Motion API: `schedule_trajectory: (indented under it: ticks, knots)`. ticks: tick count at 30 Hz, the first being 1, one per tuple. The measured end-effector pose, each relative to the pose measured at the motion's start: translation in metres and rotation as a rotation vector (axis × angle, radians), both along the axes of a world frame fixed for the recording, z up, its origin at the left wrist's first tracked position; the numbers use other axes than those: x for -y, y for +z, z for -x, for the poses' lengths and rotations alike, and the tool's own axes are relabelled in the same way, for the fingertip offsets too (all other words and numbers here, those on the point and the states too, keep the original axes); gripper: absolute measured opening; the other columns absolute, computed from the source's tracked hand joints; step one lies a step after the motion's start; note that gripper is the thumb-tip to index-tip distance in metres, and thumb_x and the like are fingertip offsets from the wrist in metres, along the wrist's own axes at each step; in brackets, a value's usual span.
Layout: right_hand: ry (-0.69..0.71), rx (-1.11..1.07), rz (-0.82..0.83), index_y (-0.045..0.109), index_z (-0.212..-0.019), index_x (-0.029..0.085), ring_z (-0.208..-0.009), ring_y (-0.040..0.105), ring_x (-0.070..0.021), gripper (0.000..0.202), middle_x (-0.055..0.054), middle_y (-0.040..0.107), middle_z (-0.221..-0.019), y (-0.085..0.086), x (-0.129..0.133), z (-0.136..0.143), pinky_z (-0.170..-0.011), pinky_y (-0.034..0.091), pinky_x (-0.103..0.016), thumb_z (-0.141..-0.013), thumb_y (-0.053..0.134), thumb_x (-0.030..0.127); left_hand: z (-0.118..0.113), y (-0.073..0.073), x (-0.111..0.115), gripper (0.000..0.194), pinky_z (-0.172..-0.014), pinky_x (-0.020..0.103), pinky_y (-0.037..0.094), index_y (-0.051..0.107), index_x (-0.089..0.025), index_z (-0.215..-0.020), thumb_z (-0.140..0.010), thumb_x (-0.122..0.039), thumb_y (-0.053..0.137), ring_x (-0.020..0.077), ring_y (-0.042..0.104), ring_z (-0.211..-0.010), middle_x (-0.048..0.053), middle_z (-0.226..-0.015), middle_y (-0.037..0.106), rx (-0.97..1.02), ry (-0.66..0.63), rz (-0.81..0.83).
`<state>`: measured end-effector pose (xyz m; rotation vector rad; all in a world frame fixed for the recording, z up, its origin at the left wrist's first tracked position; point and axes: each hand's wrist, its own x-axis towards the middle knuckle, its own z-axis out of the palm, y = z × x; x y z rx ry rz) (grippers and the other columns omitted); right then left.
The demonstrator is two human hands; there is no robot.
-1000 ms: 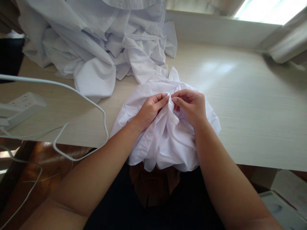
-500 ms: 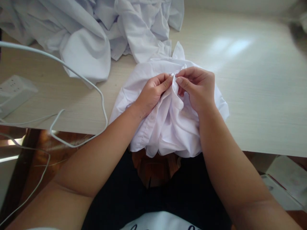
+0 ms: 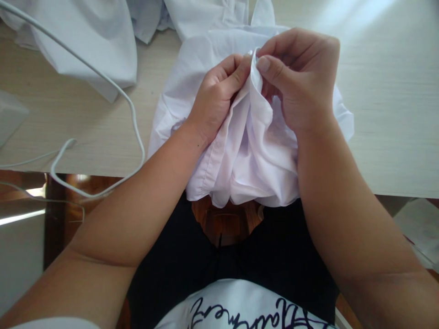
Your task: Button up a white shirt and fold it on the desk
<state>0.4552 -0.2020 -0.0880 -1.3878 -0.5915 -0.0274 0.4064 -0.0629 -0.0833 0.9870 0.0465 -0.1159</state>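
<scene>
A white shirt lies bunched on the table, its lower edge hanging over the front edge towards my lap. My left hand pinches one edge of its front between thumb and forefinger. Right beside it, my right hand is closed on the facing edge, thumb against fingers. The fingertips of both hands nearly meet at the top of the fold. A tiny white spot shows at the left fingertips, perhaps a button, too small to be sure. The stitched placket runs down below my left hand.
More white garments are heaped at the back left of the pale table. A white cable loops across the left side and over the front edge. Part of a white power strip shows at the far left.
The view has tipped down and come closer, so the shirt and hands appear larger and higher. Both hands keep their pinch on the shirt; the right hand's wrist looks slightly more raised.
</scene>
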Motion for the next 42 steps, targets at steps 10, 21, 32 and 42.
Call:
schedule_trajectory:
  ticks: [10,21,32,42]
  knots:
    - [0.048,0.08,0.033,0.076,-0.079,0.014,-0.05,0.052,0.0002,0.017,0.007,0.06,-0.061,-0.002,0.001,0.003,-0.047,0.036,-0.009,-0.089,0.066,0.024,-0.007,-0.019,-0.002,0.019,-0.068,0.018,0.039,0.05,-0.014,-0.079,-0.098,-0.015,0.052,0.0065,0.048,-0.069,-0.002,-0.073,0.047,0.253,-0.033,-0.013]
    - [0.081,0.092,0.043,0.076,-0.083,0.019,-0.054,0.055,-0.0039,0.02,0.006,0.063,-0.063,-0.002,0.006,-0.002,-0.044,0.037,-0.015,-0.088,0.07,0.037,-0.007,-0.016,-0.005,0.018,-0.069,0.019,0.04,0.053,-0.011,-0.079,-0.097,-0.009,0.051,0.0062,0.049,-0.068,-0.003,-0.069,0.048,0.291,-0.001,-0.126]
    - [0.069,0.082,0.035,0.076,-0.081,0.023,-0.052,0.057,-0.0082,0.001,0.003,0.067,-0.064,0.001,0.014,-0.007,-0.042,0.039,-0.023,-0.082,0.076,0.023,-0.003,-0.008,-0.012,0.013,-0.068,0.021,0.043,0.061,-0.008,-0.085,-0.095,-0.016,0.059,0.009,0.054,-0.072,0.002,-0.078,0.059,0.289,-0.12,-0.171]
    - [0.113,0.031,0.02,0.075,-0.081,0.018,-0.051,0.059,-0.0074,0.012,0.004,0.068,-0.064,0.0,0.015,-0.009,-0.041,0.043,-0.019,-0.079,0.081,0.028,-0.007,-0.013,-0.011,0.014,-0.068,0.02,0.041,0.064,-0.014,-0.08,-0.092,-0.02,0.064,0.0095,0.048,-0.07,0.0,-0.073,0.055,0.306,-0.099,-0.219]
